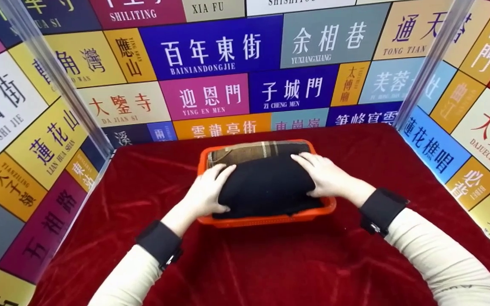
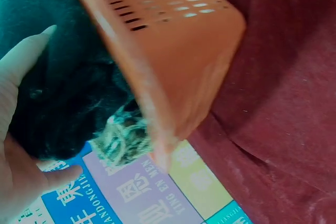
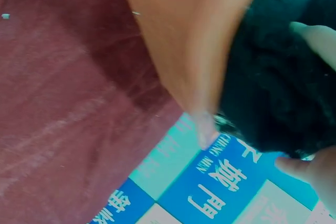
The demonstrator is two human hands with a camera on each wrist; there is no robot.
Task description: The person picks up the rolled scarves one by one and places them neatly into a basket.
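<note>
An orange plastic basket (image 1: 266, 220) with slotted sides stands on the red cloth, filled with fabric. On top lies a folded black cloth (image 1: 266, 187), bulging above the rim. Behind it shows a brown plaid cloth (image 1: 243, 156). My left hand (image 1: 206, 189) grips the black cloth's left end, thumb on the near side and fingers over the far side. At the opposite end my right hand (image 1: 329, 176) holds it the same way. In the left wrist view, a fuzzy patterned edge (image 2: 123, 137) pokes out beside the black cloth. The basket's bottom is hidden.
Wrinkled red velvet (image 1: 270, 263) covers the table. Colourful panels printed with place names (image 1: 211, 49) stand behind and at both sides. Clear upright posts (image 1: 423, 63) stand at the back corners.
</note>
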